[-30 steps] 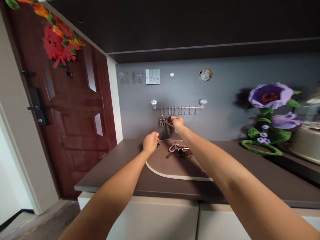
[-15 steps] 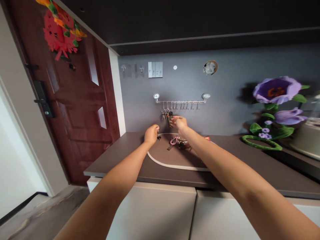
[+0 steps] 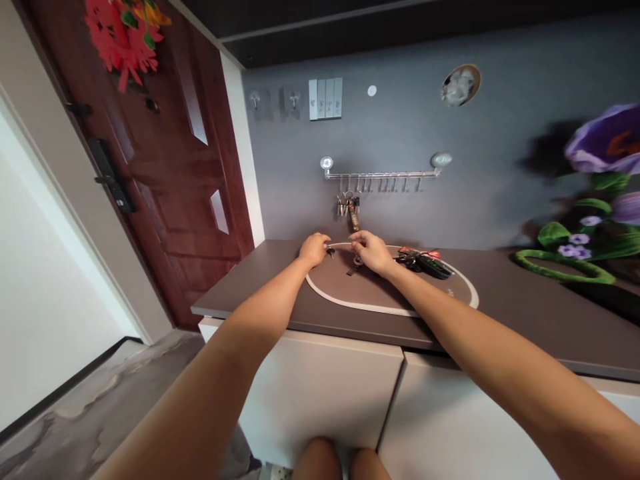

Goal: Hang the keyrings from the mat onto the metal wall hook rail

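My left hand is over the left edge of a brown mat with a pale rim. Its fingers are closed, with a small dark key at the fingertips. My right hand is low over the mat, fingers slightly apart, thumb side towards the left hand. Just beneath its fingertips lies a pink ring keychain, partly hidden. Behind, several silver keys and a brown key fob hang from the left hooks of a clear hook rail.
More keys and a black pouch-like item lie at the mat's right. Purple fabric flowers stand at far right. A dark red door is at left, a dark cabinet overhead. Small wall hooks sit above the rail.
My right hand has left the hanging brown fob and come down to the pink keychain on the mat. My left hand stays with the key. The view has tilted down.
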Tool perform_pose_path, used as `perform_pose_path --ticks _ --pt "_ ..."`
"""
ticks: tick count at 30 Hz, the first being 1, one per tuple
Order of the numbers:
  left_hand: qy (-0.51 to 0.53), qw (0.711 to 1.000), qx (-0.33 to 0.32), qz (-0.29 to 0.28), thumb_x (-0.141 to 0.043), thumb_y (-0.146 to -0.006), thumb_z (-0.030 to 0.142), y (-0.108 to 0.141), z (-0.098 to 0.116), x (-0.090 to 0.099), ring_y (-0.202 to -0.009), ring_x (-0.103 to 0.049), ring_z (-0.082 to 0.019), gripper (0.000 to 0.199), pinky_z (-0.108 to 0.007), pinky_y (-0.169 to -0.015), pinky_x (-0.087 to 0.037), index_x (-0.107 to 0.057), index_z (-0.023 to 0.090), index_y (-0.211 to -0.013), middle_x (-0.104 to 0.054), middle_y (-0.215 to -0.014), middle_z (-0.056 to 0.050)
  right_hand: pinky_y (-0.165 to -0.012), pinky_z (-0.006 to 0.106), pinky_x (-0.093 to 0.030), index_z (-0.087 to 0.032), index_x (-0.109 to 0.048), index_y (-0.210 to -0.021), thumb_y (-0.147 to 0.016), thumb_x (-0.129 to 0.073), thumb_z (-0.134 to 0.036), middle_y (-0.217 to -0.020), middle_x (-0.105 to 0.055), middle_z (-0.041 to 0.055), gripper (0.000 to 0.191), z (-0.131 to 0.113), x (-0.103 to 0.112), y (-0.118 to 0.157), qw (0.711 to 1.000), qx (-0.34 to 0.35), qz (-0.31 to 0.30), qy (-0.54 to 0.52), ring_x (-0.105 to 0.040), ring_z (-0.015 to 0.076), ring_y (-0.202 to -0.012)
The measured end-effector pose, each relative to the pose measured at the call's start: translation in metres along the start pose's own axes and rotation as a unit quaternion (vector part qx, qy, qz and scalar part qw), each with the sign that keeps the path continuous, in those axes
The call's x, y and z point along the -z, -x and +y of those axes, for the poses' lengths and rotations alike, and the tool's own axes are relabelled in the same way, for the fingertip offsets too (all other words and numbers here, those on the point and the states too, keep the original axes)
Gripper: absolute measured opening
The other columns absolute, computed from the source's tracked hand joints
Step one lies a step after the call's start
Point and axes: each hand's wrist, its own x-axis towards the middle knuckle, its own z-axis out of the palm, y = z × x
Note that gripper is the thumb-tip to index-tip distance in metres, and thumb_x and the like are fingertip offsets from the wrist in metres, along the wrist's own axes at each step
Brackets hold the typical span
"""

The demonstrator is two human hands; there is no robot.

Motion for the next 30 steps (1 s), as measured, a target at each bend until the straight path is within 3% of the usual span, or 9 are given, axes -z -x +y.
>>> perform_pose_path --ticks 5,10,15,21,27,30 --pt "-0.035 0.999 -0.015 -0.035 -0.048 -0.077 0.014 -0.004 -0.005 -0.004 -0.098 -0.053 -0.017 0.028 -0.025 -0.086 -0.038 -0.064 0.023 -0.098 -0.062 -0.103 -0.005 -0.063 0.020 -0.041 -0.019 -0.062 -0.076 -0.065 -0.058 -0.005 -0.057 -0.059 -0.0035 0.017 0.001 -0.004 -0.001 0.995 0.052 -0.022 0.081 -0.051 0.0080 -0.050" --pt "-0.024 0.999 -0.007 -0.031 -0.050 -0.077 0.018 -0.006 -0.007 -0.007 -0.092 -0.056 -0.018 0.022 -0.026 -0.083 -0.039 -0.067 0.021 -0.092 -0.065 -0.095 -0.006 -0.073 0.024 -0.038 -0.019 -0.064 -0.072 -0.066 -0.058 -0.006 -0.058 -0.059 -0.0013 0.016 0.003 -0.008 -0.002 0.983 0.081 -0.044 0.160 -0.054 0.0127 -0.063" --pt "-0.007 0.999 0.015 -0.033 -0.052 -0.077 0.021 -0.005 -0.005 -0.003 -0.085 -0.057 -0.017 0.018 -0.025 -0.079 -0.040 -0.068 0.021 -0.086 -0.066 -0.088 -0.006 -0.074 0.023 -0.038 -0.019 -0.064 -0.072 -0.066 -0.060 -0.008 -0.058 -0.059 -0.0006 0.013 0.003 -0.007 -0.002 0.987 0.059 -0.049 0.141 -0.054 0.0136 -0.066" --pt "0.013 1.000 0.008 -0.026 -0.051 -0.077 0.020 -0.003 0.004 0.005 -0.081 -0.057 -0.016 0.016 -0.025 -0.076 -0.041 -0.067 0.017 -0.082 -0.066 -0.084 -0.006 -0.071 0.023 -0.038 -0.018 -0.063 -0.083 -0.072 -0.055 -0.012 -0.071 -0.063 0.0033 0.015 0.002 -0.005 -0.003 0.964 0.092 -0.063 0.240 -0.056 0.0145 -0.069" --pt "0.091 0.996 0.001 -0.008 -0.049 -0.077 0.017 -0.001 0.013 0.007 -0.069 -0.055 -0.012 0.016 -0.023 -0.070 -0.042 -0.065 0.014 -0.077 -0.064 -0.075 -0.004 -0.073 0.023 -0.039 -0.016 -0.062 -0.091 -0.077 -0.050 -0.016 -0.080 -0.066 0.0064 0.018 -0.004 -0.004 0.000 0.947 0.097 -0.077 0.295 -0.059 0.0149 -0.075" --pt "0.189 0.982 0.024 -0.006 -0.048 -0.077 0.014 -0.001 0.016 0.006 -0.061 -0.053 -0.009 0.014 -0.022 -0.064 -0.043 -0.062 0.012 -0.076 -0.061 -0.068 -0.003 -0.075 0.022 -0.040 -0.015 -0.061 -0.095 -0.077 -0.049 -0.016 -0.085 -0.066 0.0072 0.021 -0.006 -0.003 0.001 0.942 0.097 -0.081 0.312 -0.059 0.0145 -0.079"
